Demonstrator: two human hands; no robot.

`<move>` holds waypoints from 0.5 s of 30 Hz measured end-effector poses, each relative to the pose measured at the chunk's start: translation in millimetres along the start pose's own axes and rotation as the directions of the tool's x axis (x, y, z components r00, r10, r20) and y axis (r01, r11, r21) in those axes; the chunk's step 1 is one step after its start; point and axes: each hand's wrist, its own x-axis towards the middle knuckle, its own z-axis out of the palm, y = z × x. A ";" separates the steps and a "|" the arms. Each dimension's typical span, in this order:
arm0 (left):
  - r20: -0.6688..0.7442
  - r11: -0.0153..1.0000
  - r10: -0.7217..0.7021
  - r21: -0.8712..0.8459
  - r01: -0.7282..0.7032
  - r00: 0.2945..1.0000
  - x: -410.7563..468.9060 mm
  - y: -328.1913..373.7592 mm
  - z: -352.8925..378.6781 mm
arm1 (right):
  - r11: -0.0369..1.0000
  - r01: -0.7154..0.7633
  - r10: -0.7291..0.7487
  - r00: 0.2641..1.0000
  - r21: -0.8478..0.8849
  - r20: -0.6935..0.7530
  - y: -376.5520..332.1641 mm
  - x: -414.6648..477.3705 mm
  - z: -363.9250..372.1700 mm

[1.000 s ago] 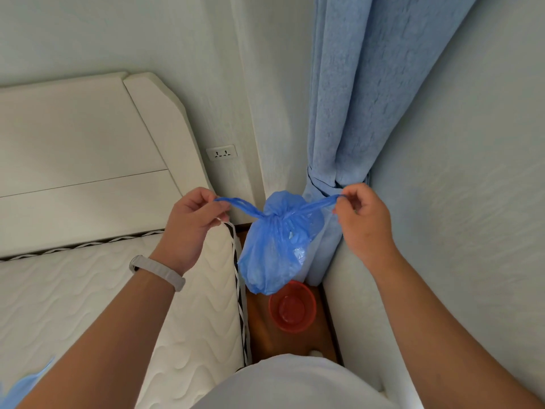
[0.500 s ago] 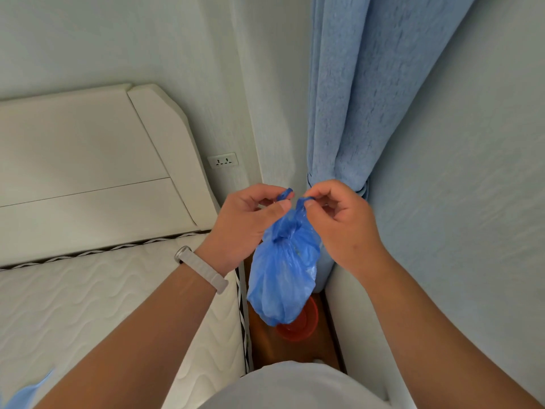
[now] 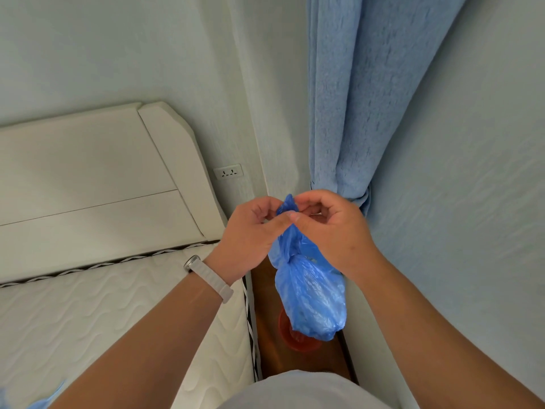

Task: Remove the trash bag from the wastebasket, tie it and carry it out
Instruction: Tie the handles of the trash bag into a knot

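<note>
A blue plastic trash bag (image 3: 312,302) hangs in the air in front of me, cinched by a knot near its top. My left hand (image 3: 250,240) and my right hand (image 3: 330,231) touch above it, both pinching the bag's blue handle ends, which stick up between the fingers. A white band sits on my left wrist. Below the bag, a small red wastebasket (image 3: 290,335) stands on the brown floor, mostly hidden behind the bag.
A bed with a white quilted mattress (image 3: 103,320) and cream headboard (image 3: 88,178) fills the left. A blue curtain (image 3: 354,98) hangs in the corner, tied back. A wall socket (image 3: 228,172) sits beside the headboard. The wastebasket stands in a narrow gap between bed and wall.
My hands, pulling the handles apart a second ago, have come together over the bag. The bag hangs lower beneath them, with a knot showing. The view has tilted upward.
</note>
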 end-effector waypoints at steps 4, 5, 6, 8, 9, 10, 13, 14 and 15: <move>-0.013 0.998 -0.025 -0.065 0.024 1.000 1.5 4.0 -6.0 | 0.993 -0.045 0.050 0.998 -0.106 0.046 3.8 2.4 1.1; -0.003 0.998 -0.032 -0.060 0.031 0.999 1.5 4.4 -6.8 | 0.991 -0.044 0.052 0.997 -0.128 0.058 3.6 3.0 1.7; 0.006 0.998 -0.035 -0.053 0.035 0.999 0.8 4.6 -7.7 | 0.989 -0.043 0.053 0.996 -0.142 0.065 3.2 3.3 2.4; 0.004 0.998 -0.037 -0.060 0.038 0.999 -0.1 4.8 -8.8 | 0.988 -0.048 0.058 0.996 -0.150 0.063 4.6 3.9 3.1; -0.006 0.996 -0.037 -0.077 0.037 0.999 -0.6 5.2 -9.8 | 0.988 -0.055 0.063 0.996 -0.142 0.057 5.9 4.3 3.3; -0.017 0.995 -0.037 -0.093 0.035 0.999 -1.5 6.1 -11.5 | 0.991 -0.064 0.071 0.996 -0.121 0.048 6.3 4.5 3.4; -0.052 0.991 -0.061 -0.124 0.054 0.997 -4.0 4.8 -20.0 | 0.992 -0.118 0.118 0.993 0.038 0.004 9.0 7.5 3.4; -0.062 0.990 -0.066 -0.126 0.058 0.996 -5.5 4.8 -22.8 | 0.987 -0.137 0.138 0.990 0.086 -0.002 8.4 8.2 3.5; -0.063 0.989 -0.070 -0.137 0.061 0.996 -6.4 4.4 -24.8 | 0.984 -0.146 0.147 0.989 0.106 -0.001 7.7 8.4 4.3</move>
